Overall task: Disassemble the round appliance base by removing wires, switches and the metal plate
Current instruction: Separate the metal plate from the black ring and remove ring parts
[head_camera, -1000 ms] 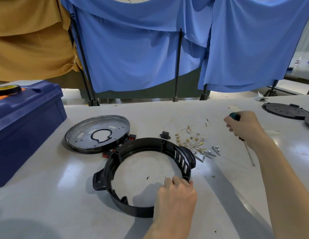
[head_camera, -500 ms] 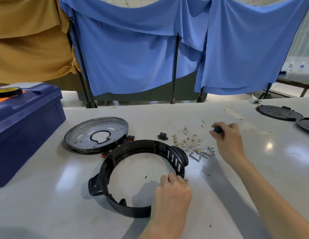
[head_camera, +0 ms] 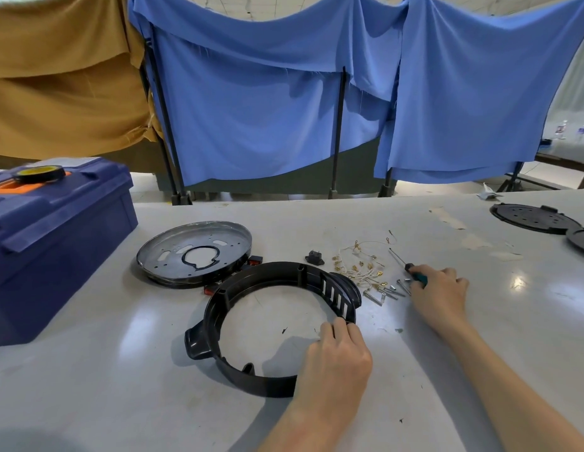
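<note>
A blue toolbox (head_camera: 52, 236) stood far left of the black base ring (head_camera: 271, 324). The metal plate (head_camera: 194, 252) lay just behind the ring's left side. The left hand (head_camera: 336, 360) gripped the ring's near-right rim, fingers curled over it. Right of the ring lay loose wires (head_camera: 362, 262) and screws (head_camera: 382, 293). Beyond them the right hand (head_camera: 437, 295) was closed around a screwdriver (head_camera: 409, 267).

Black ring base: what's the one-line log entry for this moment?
left hand: on black ring base | right hand: holding screwdriver | metal plate: off
</note>
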### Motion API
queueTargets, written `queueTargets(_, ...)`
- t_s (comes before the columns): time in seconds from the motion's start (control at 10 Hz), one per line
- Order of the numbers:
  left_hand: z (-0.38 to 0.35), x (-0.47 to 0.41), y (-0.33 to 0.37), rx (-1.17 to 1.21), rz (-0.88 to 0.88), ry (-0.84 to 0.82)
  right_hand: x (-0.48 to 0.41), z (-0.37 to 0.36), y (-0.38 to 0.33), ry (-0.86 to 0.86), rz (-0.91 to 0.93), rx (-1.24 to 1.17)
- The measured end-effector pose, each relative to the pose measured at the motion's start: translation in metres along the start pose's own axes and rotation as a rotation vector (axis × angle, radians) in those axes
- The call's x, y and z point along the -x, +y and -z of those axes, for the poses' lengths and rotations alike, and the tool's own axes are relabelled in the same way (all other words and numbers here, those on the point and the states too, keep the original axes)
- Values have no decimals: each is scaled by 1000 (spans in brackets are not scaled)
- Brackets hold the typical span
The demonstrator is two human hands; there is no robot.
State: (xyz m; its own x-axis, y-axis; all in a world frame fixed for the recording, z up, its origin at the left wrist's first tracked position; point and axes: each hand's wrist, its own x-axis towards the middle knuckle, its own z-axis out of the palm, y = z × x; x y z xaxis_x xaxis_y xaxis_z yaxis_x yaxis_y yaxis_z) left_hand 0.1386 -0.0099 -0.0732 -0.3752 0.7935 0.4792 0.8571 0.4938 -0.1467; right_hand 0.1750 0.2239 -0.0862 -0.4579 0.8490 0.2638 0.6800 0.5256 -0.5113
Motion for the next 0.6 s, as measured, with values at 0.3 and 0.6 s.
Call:
queueTargets(0.3,9,-12,-13,-31,-93,76,7,4,-13,130,-55,-85)
queueTargets(0.6,36,31,-63,68,-62,329,34,71,-74,255,187,-505)
